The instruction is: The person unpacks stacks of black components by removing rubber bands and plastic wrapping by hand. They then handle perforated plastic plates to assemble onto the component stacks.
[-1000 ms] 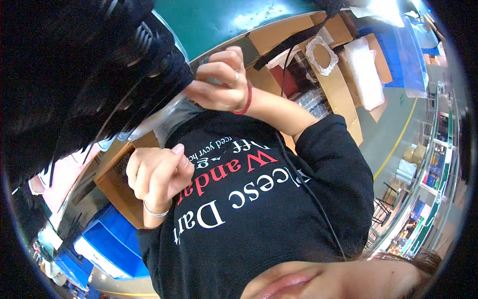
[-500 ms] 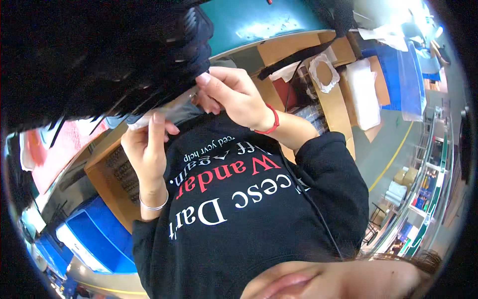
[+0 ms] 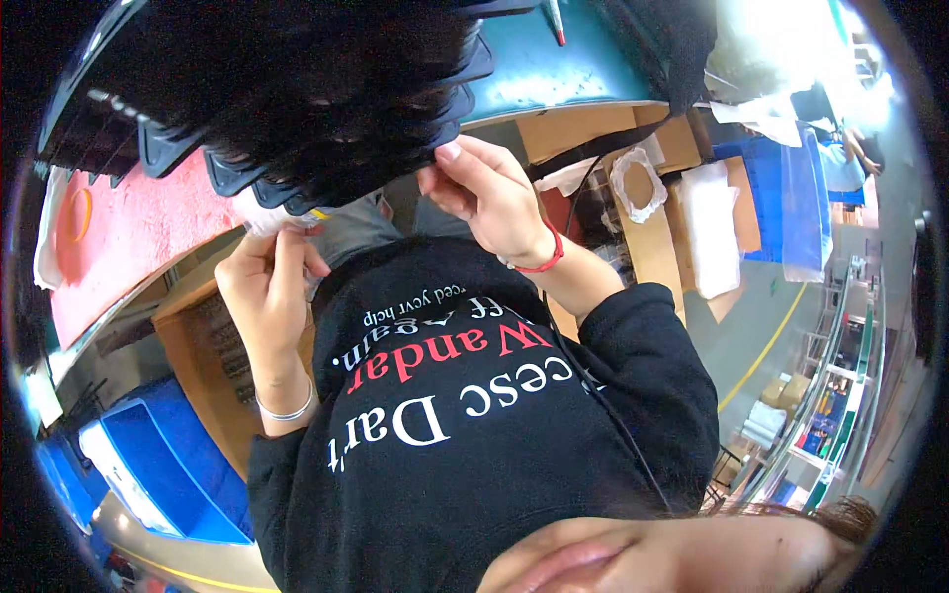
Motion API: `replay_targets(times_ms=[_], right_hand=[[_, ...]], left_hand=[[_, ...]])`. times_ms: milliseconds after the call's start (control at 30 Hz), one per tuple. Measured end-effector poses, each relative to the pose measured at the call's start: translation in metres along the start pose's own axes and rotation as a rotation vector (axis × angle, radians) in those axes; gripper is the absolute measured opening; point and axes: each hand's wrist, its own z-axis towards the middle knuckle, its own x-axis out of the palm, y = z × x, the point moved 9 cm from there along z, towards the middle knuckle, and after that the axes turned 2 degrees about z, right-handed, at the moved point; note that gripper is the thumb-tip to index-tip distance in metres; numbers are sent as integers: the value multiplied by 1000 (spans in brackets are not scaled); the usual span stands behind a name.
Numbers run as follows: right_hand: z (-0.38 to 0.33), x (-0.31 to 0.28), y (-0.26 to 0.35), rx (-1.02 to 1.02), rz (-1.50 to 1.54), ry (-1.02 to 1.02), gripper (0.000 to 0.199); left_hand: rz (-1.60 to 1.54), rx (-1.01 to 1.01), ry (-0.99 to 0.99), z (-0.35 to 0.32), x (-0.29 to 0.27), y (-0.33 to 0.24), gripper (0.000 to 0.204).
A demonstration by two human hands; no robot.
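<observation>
My left hand, a pale bracelet at its wrist, is closed with thumb and fingers pinching crumpled clear plastic film. Just above it hang the pointed corners of several black plastic parts, layered in a dark mass. My right hand, with a red cord at the wrist, pinches the lower right edge of this black mass between thumb and fingers. The fingertips there are partly hidden. Both hands are held in front of my black sweatshirt, apart from each other.
A pink sheet with a yellow ring lies at the left. On the green tabletop is a pen-like stick. Open cardboard boxes stand at right, another box at left. Blue bins are at lower left.
My hands have moved apart: the left went down and left with the film, the right a little to the right. The black parts appear higher in view, uncovering more pink sheet.
</observation>
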Motion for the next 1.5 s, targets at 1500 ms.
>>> replay_targets(times_ms=[1500], right_hand=[[-6, -1, 13, 104, 62, -94, 25]], left_hand=[[784, 589, -158, 5, -3, -67, 42]])
